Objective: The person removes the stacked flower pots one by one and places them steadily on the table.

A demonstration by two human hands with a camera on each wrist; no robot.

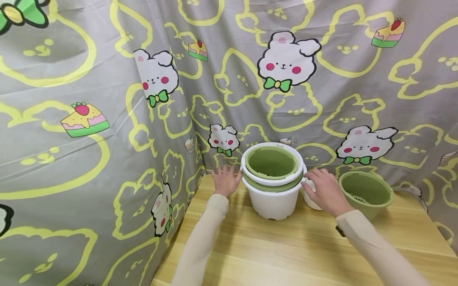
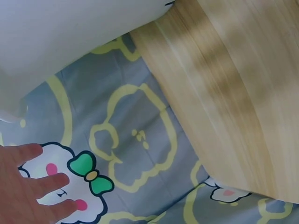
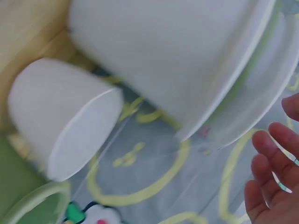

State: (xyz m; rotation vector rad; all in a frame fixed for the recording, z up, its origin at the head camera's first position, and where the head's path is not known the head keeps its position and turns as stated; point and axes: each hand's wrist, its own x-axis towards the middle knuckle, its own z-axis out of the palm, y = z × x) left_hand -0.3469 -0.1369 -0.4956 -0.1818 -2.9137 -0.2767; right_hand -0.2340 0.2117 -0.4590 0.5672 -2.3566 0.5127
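We are looking at a stack of nested pots (image 1: 272,200) standing upright near the back of the surface (image 1: 286,250), close to the corner, with white and green rims alternating and a green pot (image 1: 273,162) sitting innermost. The pots are probably fitting together so neatly because their walls are tapering, while the wider rims are catching on one another and leaving narrow bands showing. On either side we are holding a bare hand at about rim height: the left hand (image 1: 226,181) is spreading its fingers beside the stack, gripping nothing, and the right hand (image 1: 327,190) is curving its fingers loosely at the other side, also empty. We are judging that this spacing is suiting the stack's width, since the projecting rims are offering the easiest edges to hold. In the right wrist view the fingertips are hanging apart from the rim; whether the left thumb is touching, we cannot tell. Just right of the stack a small white container (image 1: 312,201) is standing, partly hidden by the right hand, and beyond it a separate green pot (image 1: 368,190) is resting upright. Behind everything, patterned cloth (image 1: 222,107) is hanging in folds, apparently screening off the corner.
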